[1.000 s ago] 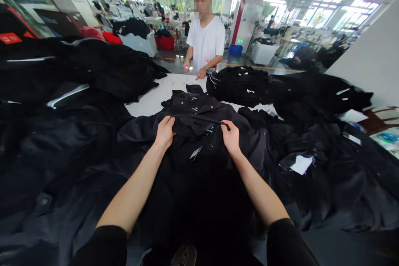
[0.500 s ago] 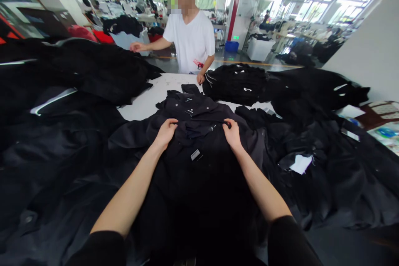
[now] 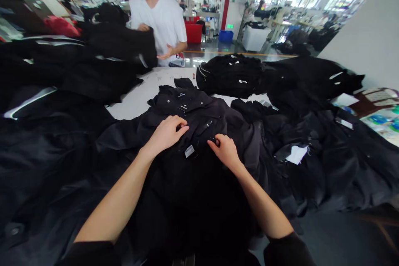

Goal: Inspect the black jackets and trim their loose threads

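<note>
head cam, sole view | faces forward and down | hands [image 3: 168, 133] close, mid-frame | white table [image 3: 134, 104] beyond

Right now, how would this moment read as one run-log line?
left hand: at black garment, grip unclear; right hand: same garment, grip unclear; label: near left hand; person: across table, touching black cloth

The person wears black sleeves: the left sleeve [image 3: 90, 253] and the right sleeve [image 3: 288, 249] both end near the elbow, so each forearm is bare from there down. The cloth looks plain and matt, with folds lost in its darkness, and each hem makes a clean edge around the arm. Whether the sleeves are short or pushed up cannot be told. The left forearm [image 3: 115, 195] and right forearm [image 3: 264, 203] narrow smoothly towards slim wrists, and the left hand [image 3: 168, 133] and right hand [image 3: 226, 147] are bare too.
</note>
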A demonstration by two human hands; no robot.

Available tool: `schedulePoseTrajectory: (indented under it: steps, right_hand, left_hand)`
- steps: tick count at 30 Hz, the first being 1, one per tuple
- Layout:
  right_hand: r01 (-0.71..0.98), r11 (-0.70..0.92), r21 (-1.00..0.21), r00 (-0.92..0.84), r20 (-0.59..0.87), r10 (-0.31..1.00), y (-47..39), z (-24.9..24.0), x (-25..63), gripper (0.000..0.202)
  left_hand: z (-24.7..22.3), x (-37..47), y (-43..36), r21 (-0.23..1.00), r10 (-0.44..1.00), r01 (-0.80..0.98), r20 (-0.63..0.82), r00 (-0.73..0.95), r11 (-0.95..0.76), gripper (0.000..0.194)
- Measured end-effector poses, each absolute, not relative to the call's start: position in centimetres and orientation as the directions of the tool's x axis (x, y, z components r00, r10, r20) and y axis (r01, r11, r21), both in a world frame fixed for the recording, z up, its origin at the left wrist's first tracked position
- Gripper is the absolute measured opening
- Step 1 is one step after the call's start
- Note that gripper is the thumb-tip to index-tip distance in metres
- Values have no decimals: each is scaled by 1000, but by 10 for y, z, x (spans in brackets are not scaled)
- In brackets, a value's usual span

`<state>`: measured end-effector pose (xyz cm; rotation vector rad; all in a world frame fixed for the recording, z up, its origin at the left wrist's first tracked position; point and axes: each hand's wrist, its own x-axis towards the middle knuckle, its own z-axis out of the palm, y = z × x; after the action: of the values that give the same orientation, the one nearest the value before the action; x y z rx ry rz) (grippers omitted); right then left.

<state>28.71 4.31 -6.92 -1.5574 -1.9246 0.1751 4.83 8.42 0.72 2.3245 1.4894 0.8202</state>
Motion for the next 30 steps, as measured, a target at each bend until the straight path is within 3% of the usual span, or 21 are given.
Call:
schedulePoseTrajectory:
  steps: [3,5,11,13,16,18,20,23,25,28,30]
  right_hand:
    - [853,312,-418,-122,421,899,44,-68,281,28]
    - [849,351,-395,-151,455,878,41,-61,278,27]
    - [840,441,-317,-193,585,788,26,-31,274,22]
    - [812,488,-320,-193,642,742,24,-24,275,16]
    - [695,638,-332,-264,708,655,25,-20,280,13]
    - [570,736,-364,-333,717,612,27,-19,282,14]
    - [476,771,-422,-359,707,609,28,-19,282,15]
    - [468,740,-484,-326,684,653,30,-19,281,15]
    - [499,718,-486,-307,676,670,31,-19,279,13]
    - [538,709,-456,-329,661,674,33,-20,278,11]
    - [561,708,-429,-347,654,672,33,-21,277,10]
  left_hand:
    - [5,52,85,617,941,711,200,274,-338,10]
    - [3,55,88,680,964,685,146,223,-261,15]
    - [5,65,93,631,975,744,150,162,-220,15]
    - [9,65,90,754,978,626,111,179,-200,26]
    - [17,61,82,972,959,235,-57,279,-11,25]
    - [20,55,76,993,936,51,-121,329,110,25]
    - [21,50,72,989,919,13,-141,369,147,27]
    - [20,42,71,987,900,130,-138,413,91,29]
    - [19,40,72,951,912,308,-93,399,-38,26]
    - [19,42,74,722,923,604,127,363,-337,16]
    - [21,48,73,532,878,698,274,393,-479,14]
